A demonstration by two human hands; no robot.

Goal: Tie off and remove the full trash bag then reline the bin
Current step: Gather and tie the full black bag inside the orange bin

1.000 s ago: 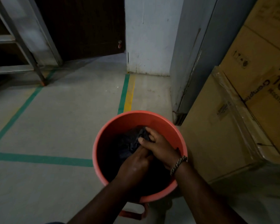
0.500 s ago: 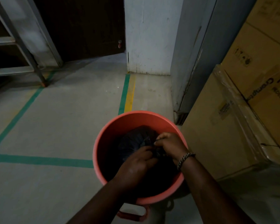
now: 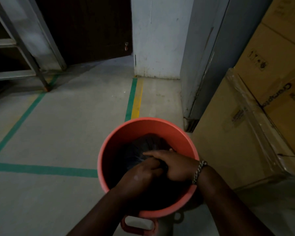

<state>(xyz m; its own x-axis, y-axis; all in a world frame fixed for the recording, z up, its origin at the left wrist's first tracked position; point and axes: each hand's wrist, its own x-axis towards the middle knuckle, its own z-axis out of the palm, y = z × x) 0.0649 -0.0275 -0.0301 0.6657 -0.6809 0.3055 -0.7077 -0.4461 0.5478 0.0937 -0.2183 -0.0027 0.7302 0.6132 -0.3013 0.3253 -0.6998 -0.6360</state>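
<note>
Inside the one bin [image 3: 119,133], the left hand [image 3: 140,174] and the right hand [image 3: 174,166] both grip the one black bag [image 3: 143,147]; two boxes [image 3: 255,106] stand right of the bin.

- The bin [image 3: 148,126] is set on the floor [image 3: 58,133], with the trash bag [image 3: 143,147] inside it.
- Both hands are placed in the bin on the bag, the left hand [image 3: 140,174] touching the right hand [image 3: 175,166].
- Stacked cartons [image 3: 262,108] are found just right of the bin.
- A door [image 3: 85,28] is seen behind, a rack [image 3: 15,48] to the far left.
</note>
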